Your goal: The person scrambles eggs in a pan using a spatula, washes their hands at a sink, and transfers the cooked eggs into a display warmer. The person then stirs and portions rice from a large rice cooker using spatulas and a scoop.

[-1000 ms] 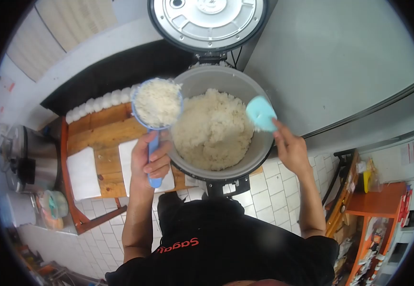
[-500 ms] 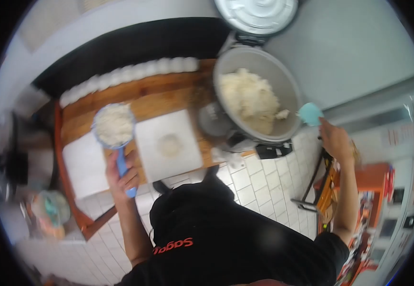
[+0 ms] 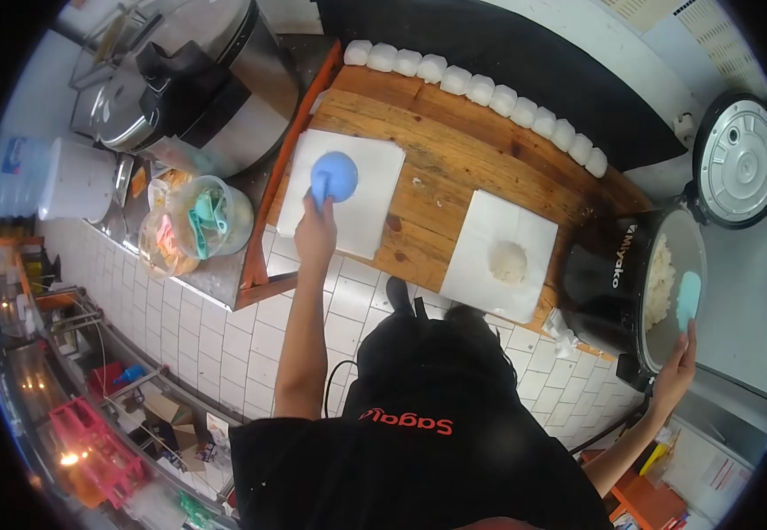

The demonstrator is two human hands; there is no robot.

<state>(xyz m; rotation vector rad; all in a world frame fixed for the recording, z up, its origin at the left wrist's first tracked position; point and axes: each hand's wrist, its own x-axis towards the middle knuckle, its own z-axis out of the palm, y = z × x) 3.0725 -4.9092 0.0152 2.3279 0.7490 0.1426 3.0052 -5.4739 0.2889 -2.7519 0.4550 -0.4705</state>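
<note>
My left hand [image 3: 316, 231] is wrapped round the handle of a blue scoop [image 3: 336, 175]. The scoop is upside down over the left stack of white paper [image 3: 373, 212]; what lies beneath it is hidden. On the right paper stack [image 3: 467, 256] is a flat round portion of rice [image 3: 508, 263]. My right hand [image 3: 676, 371] grips a pale teal rice paddle [image 3: 688, 299], held at the mouth of an open rice cooker [image 3: 591, 274]. White rice [image 3: 660, 281] fills part of its pot.
A row of several white wrapped bundles [image 3: 480, 90] lines the back of the wooden table [image 3: 436, 190]. To the left stand a large metal cooker [image 3: 264, 97] and plastic tubs [image 3: 229, 216] with cloths. The cooker's raised lid [image 3: 741, 159] is at right. Crumpled tissue [image 3: 562, 334] hangs by the table edge.
The scoop, upright and heaped with rice before, is now turned over on the left paper. My view has swung left. The teal paddle remains by the rice cooker.
</note>
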